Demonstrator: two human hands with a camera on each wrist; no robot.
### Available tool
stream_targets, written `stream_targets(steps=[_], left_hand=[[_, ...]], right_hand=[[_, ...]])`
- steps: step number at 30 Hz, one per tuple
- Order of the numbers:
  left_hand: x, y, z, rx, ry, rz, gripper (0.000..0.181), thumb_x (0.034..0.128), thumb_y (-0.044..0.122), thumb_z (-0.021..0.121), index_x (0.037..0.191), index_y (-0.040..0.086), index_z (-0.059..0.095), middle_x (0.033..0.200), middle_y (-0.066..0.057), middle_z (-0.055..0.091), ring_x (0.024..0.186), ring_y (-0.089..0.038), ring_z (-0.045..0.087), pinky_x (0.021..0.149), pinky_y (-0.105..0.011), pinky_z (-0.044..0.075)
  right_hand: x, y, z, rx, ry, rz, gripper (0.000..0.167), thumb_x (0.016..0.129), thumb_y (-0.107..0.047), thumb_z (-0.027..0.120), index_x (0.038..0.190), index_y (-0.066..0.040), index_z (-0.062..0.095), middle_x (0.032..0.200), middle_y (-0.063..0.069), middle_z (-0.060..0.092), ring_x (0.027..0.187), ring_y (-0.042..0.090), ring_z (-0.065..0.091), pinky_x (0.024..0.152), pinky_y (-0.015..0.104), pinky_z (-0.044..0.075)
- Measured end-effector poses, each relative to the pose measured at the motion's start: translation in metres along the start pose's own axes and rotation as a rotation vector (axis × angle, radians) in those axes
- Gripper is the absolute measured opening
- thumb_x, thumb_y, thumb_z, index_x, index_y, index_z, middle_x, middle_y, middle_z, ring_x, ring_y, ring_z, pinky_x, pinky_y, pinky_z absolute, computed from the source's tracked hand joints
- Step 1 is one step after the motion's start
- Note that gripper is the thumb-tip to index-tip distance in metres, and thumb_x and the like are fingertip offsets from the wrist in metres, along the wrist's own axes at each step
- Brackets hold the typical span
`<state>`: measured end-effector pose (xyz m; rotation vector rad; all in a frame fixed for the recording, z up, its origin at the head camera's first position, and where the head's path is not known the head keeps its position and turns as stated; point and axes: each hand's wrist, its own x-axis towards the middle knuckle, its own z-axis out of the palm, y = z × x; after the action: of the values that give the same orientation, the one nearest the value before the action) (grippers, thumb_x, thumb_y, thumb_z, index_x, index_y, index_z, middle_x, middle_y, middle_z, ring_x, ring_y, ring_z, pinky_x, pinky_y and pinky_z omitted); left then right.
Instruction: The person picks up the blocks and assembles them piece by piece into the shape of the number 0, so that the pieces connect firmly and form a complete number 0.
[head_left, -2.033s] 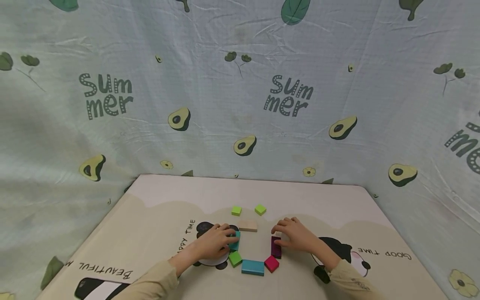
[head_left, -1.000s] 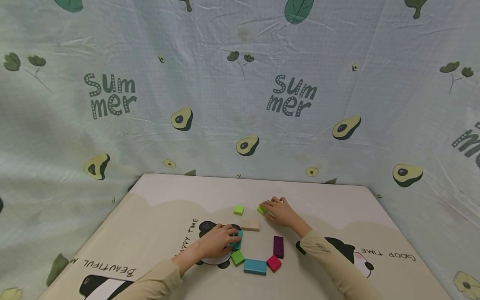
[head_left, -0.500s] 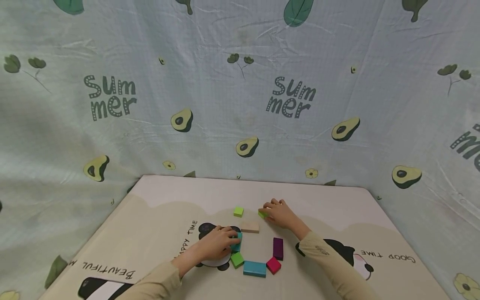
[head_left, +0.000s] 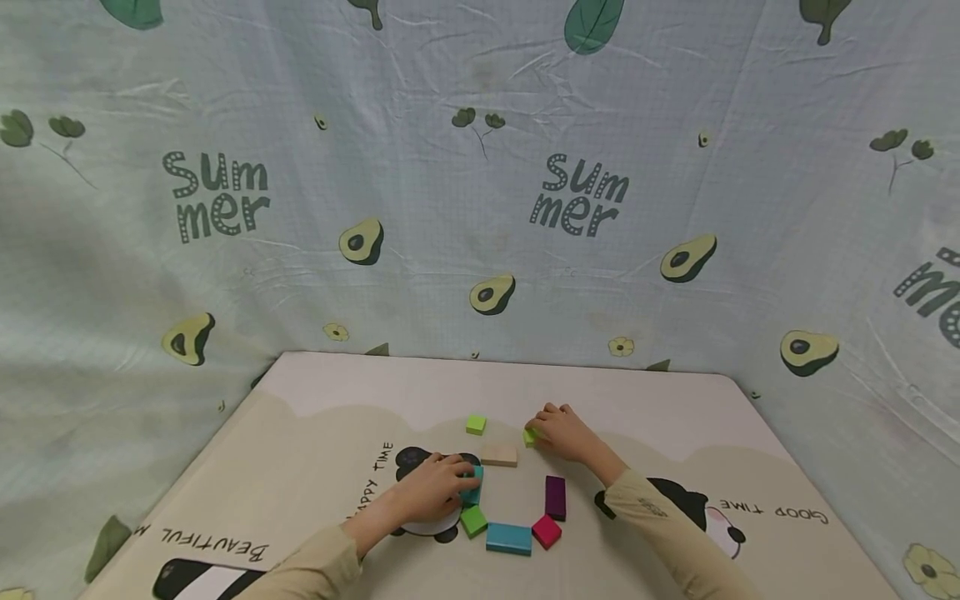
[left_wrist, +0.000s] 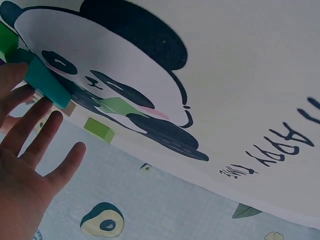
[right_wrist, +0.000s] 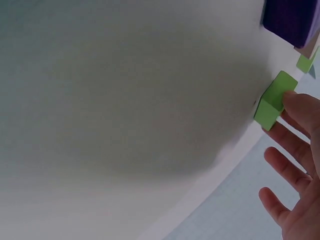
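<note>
Right hand pinches a lime-green block between thumb and finger. Left hand, fingers spread, touches a teal block. A bare-wood block lies between the hands.

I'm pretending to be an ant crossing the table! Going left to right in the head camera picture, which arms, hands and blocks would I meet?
Left sleeve, left hand, tan block, lime block pinched by the right hand, purple block, right sleeve.
</note>
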<state>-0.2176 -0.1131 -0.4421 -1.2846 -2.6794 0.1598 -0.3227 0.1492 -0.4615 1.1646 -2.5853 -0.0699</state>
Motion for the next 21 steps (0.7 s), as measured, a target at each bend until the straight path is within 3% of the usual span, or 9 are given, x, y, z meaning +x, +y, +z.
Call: stream_targets(steps=[9,21], left_hand=[[0.0,0.001,-0.002,-0.007,-0.011,-0.011,0.032,0.0842,0.023,0.059,0.116,0.019,0.059,0.116,0.0,0.059,0.109,-0.016,0.052,0.086,-0.037,0.045],[0.0,0.002,-0.001,0.005,-0.01,-0.017,0.032,0.0839,0.023,0.059,0.115,0.019,0.059,0.116,0.0,0.059,0.109,-0.017,0.053,0.085,-0.037,0.045]], right_hand=[[-0.007,-0.003,-0.002,0.002,-0.048,-0.016,0.028,0.08,-0.023,0.065,0.108,-0.026,0.063,0.089,-0.003,0.062,0.083,0.015,0.048,0.071,0.038,0.038],[-0.014,-0.002,-0.006,0.033,-0.061,-0.015,0.029,0.077,-0.018,0.066,0.106,-0.023,0.064,0.086,-0.002,0.058,0.084,0.016,0.047,0.074,0.041,0.039]])
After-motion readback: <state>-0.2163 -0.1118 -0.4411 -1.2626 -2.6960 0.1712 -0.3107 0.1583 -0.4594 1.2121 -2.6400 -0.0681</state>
